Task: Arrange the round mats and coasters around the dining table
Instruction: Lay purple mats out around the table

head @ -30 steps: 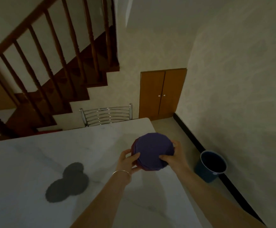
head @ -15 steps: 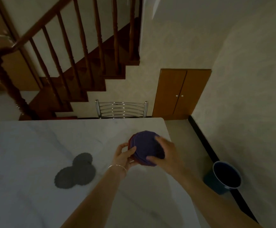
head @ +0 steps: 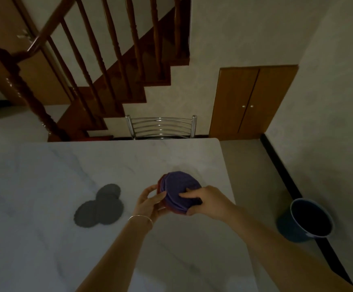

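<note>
I hold a stack of round mats [head: 178, 187] above the right side of the white marble dining table [head: 66, 165]; the top mats are purple, with red ones beneath. My left hand [head: 150, 202] grips the stack's left edge. My right hand [head: 208, 202] lies over its right side, fingers on the top purple mat and thumb under the edge. Three dark grey round coasters [head: 100, 206] lie overlapping on the table to the left of my hands.
A metal chair [head: 161, 126] stands at the table's far edge. A blue bucket [head: 306, 221] sits on the floor to the right, by the wall. A wooden staircase [head: 87, 70] and a small cabinet door [head: 251, 102] are behind.
My view has swung so the table sits more central. My right hand has slid from the stack's right edge onto the top purple mat; the stack sits lower, closer to the table.
</note>
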The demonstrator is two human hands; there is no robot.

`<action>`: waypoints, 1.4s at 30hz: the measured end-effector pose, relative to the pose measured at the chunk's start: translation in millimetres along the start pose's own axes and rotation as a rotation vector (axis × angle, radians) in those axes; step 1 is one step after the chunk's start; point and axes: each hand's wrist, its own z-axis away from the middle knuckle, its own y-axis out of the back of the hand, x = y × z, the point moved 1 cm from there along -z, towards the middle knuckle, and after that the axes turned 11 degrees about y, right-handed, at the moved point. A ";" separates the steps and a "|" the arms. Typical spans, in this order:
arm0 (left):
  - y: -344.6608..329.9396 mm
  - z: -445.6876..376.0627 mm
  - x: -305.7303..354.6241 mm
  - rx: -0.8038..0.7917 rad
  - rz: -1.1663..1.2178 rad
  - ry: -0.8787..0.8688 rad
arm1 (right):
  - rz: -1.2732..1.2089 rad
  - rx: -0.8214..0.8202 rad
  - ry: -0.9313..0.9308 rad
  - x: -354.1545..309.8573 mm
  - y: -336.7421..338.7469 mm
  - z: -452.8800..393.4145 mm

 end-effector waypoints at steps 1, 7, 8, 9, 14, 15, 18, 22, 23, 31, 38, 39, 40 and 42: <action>1.1 -1.2 -2.7 0.012 0.006 -0.001 | -0.004 -0.013 0.007 3.7 -0.7 -0.8; 9.5 -6.3 -13.0 0.092 0.044 -0.007 | -0.022 0.011 0.084 23.8 -4.7 0.8; 10.7 -6.9 -13.4 0.106 0.052 -0.006 | 0.020 0.053 0.100 24.9 -5.2 1.3; 11.8 -8.0 -14.1 0.125 0.059 -0.002 | 0.071 0.124 0.101 27.3 -5.0 1.0; 24.7 -8.7 -21.3 0.227 0.063 -0.007 | 0.297 0.432 -0.110 58.6 7.9 -4.7; 28.1 -8.0 -22.3 0.238 0.072 -0.018 | 0.270 0.453 -0.174 65.4 10.7 -4.7; 36.8 -3.5 -22.5 0.255 0.084 -0.047 | 0.385 0.434 -0.128 75.3 11.8 0.8; 47.4 2.4 -23.5 0.285 0.096 -0.059 | 0.594 0.056 -0.064 94.3 -23.6 16.5; 49.2 3.5 -24.1 0.293 0.106 -0.058 | 0.580 -0.015 -0.082 100.3 -35.0 21.8; 47.1 7.2 -23.6 0.298 0.130 -0.055 | 0.600 -0.131 -0.166 103.7 -62.7 23.3; 40.7 7.7 -28.7 0.279 0.145 -0.054 | 0.629 -0.200 -0.174 108.2 -70.3 21.8; 40.9 8.3 -28.8 0.280 0.144 -0.055 | 0.629 -0.216 -0.175 108.9 -73.0 22.2; 41.4 9.0 -28.8 0.279 0.142 -0.057 | 0.625 -0.232 -0.179 108.7 -75.3 22.1; 42.6 10.4 -28.9 0.280 0.139 -0.059 | 0.621 -0.245 -0.199 108.3 -77.1 20.3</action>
